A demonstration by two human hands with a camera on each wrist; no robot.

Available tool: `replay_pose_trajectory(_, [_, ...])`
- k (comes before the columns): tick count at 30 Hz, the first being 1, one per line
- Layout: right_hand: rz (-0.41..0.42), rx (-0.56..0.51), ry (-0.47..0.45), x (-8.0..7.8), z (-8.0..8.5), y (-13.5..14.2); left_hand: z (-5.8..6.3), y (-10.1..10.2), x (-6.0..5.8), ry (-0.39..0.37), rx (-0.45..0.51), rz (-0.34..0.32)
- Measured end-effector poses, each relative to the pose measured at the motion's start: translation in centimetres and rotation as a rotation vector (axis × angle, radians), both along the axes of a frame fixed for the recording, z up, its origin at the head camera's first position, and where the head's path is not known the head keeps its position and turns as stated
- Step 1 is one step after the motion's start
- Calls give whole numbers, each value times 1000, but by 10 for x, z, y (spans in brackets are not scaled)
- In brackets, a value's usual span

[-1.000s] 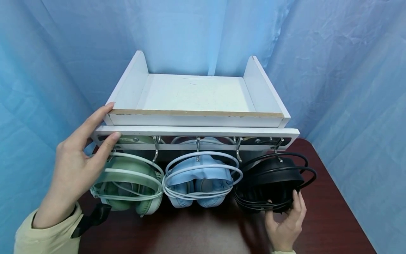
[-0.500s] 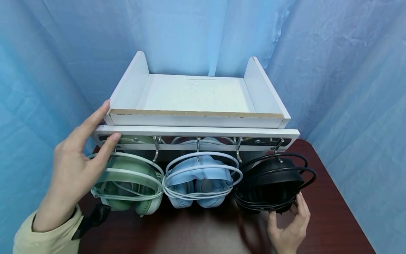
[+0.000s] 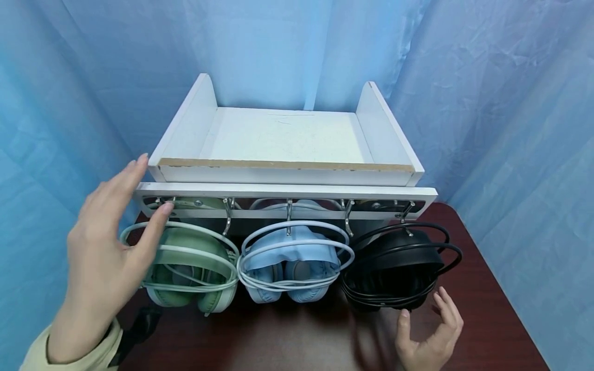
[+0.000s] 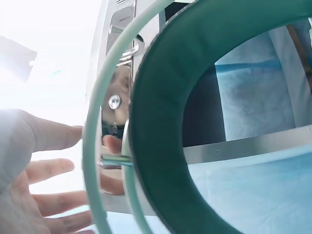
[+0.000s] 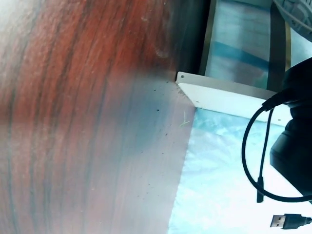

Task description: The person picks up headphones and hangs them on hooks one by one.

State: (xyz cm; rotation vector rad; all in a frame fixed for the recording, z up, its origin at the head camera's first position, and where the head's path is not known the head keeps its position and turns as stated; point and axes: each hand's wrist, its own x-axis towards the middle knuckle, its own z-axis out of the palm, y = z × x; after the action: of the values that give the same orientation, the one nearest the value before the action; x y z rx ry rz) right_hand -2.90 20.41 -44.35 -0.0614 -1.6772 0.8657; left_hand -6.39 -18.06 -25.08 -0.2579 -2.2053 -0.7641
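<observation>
Three headphones hang by their bands from metal hooks under a white shelf (image 3: 287, 176), each with its cable coiled around it. The green headphones (image 3: 187, 237) are on the left, the light blue headphones (image 3: 307, 235) in the middle, the black headphones (image 3: 394, 264) on the right. My left hand (image 3: 104, 242) is beside the rail's left end, fingers extended and thumb tip overlapping the leftmost hook. In the left wrist view, its fingers lie beside the pale green cable (image 4: 88, 146). Just below the black headphones, my right hand (image 3: 431, 335) has its fingers spread, holding nothing.
A white rail with mirrored metal strips (image 3: 287, 191) carries the hooks; one hook (image 3: 348, 219) between blue and black bears nothing. The dark wooden table (image 3: 297, 340) lies below. Blue curtains (image 3: 269, 51) surround it. A USB plug (image 5: 287, 221) dangles in the right wrist view.
My left hand has come off the shelf corner and rail, moving left and down. My right hand has let go of the black headphones and drawn down and right. The headphones hang nearly unmoved.
</observation>
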Motion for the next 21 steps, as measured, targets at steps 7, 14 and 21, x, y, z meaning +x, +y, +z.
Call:
replay_pose_trajectory(7, [-26, 1, 30, 5, 12, -11, -20, 5, 11, 124, -31, 44])
replay_pose_trajectory(14, [6, 46, 4, 7, 14, -14, -53, 3, 21, 131, -25, 112])
replay_pose_trajectory(21, [65, 95, 15, 6, 1, -7, -50, 23, 37, 82, -32, 41])
